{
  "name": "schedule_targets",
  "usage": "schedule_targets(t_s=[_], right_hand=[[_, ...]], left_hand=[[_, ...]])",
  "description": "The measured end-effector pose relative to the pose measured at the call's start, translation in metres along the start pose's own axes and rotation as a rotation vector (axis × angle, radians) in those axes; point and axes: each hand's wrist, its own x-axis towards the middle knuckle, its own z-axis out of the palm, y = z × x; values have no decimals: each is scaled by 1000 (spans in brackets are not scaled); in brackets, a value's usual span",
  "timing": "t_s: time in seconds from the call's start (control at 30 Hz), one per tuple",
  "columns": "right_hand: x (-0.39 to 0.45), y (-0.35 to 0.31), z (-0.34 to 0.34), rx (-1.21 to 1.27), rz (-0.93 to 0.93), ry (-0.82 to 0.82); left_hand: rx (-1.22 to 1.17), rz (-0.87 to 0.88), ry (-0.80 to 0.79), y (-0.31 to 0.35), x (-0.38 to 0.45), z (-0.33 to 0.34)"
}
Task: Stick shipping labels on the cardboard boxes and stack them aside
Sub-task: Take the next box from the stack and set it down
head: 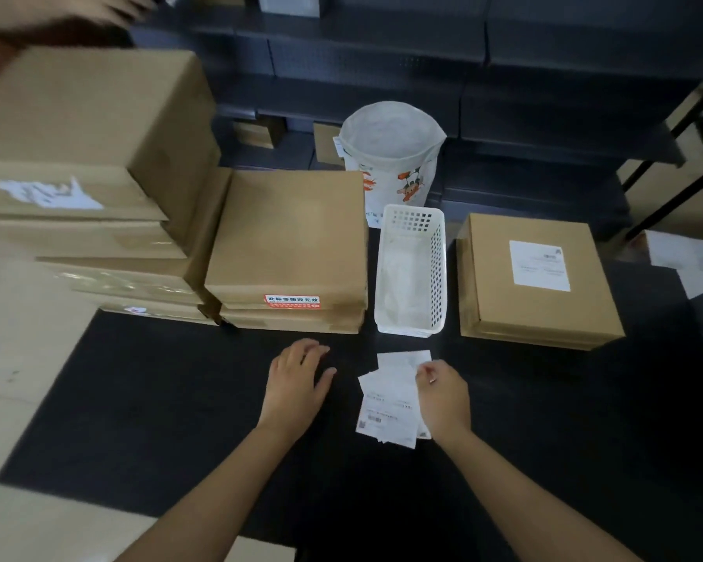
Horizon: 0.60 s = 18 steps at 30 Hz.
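On the dark bench (179,419), the left hand (297,383) lies flat with fingers relaxed, holding nothing. The right hand (443,393) pinches the top edge of a loose pile of white paper shipping labels (386,407). At 12 o'clock stands a white perforated plastic basket (410,273). A labelled brown cardboard box (536,281) lies at 2 o'clock, and unlabelled flat brown cardboard boxes (289,245) are stacked at 11 o'clock.

Packing or dispatch room: flat brown cardboard boxes (289,237) stacked on black desk (179,399), dark metal shelving (382,54) behind, loose white shipping labels (390,403).
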Motion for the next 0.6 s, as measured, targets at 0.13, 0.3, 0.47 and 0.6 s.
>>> schedule_targets(t_s=[0.13, 0.3, 0.47, 0.6], right_hand=[[10, -67, 12, 168, -224, 107], [36, -145, 45, 324, -289, 235], [47, -174, 72, 391, -127, 182], [44, -175, 75, 404, -58, 211]], left_hand=[[-51, -76, 400, -33, 38, -47], [-422, -400, 448, -69, 77, -80], [-671, -436, 285, -82, 82, -86], [-746, -535, 209, -92, 95, -91]])
